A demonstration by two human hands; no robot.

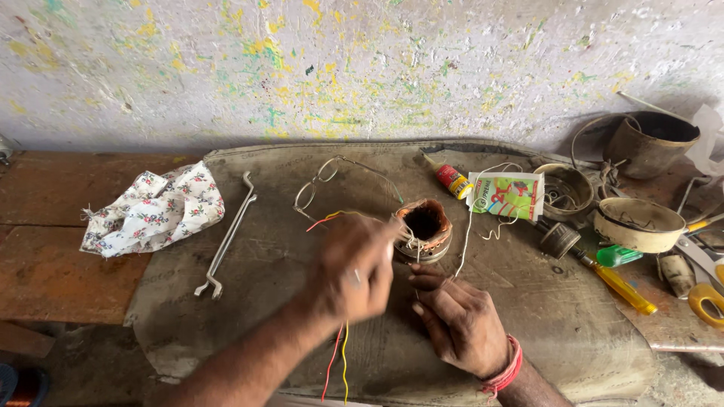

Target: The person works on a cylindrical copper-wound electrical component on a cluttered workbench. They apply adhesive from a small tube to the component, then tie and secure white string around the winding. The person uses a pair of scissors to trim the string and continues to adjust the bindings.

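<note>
— Item on the worktop point(528, 301)?
— Copper coil point(423, 230), centre, beside spectacles point(317, 185).
— Hands?
— Left hand point(351, 275) blurred, pinching red and yellow wires point(335, 358); right hand point(456, 320) half-curled, fingertips on thread point(466, 234).

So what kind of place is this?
Probably a small electrical repair workshop: a copper-wound motor coil sits by both hands, a yellow-handled screwdriver lies nearby, and a bent steel spanner rests on the worn grey mat.

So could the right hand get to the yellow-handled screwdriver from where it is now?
Probably yes. The right hand rests on the mat below the wound coil, and the stretch of mat between it and the yellow-handled screwdriver looks bare.
</note>
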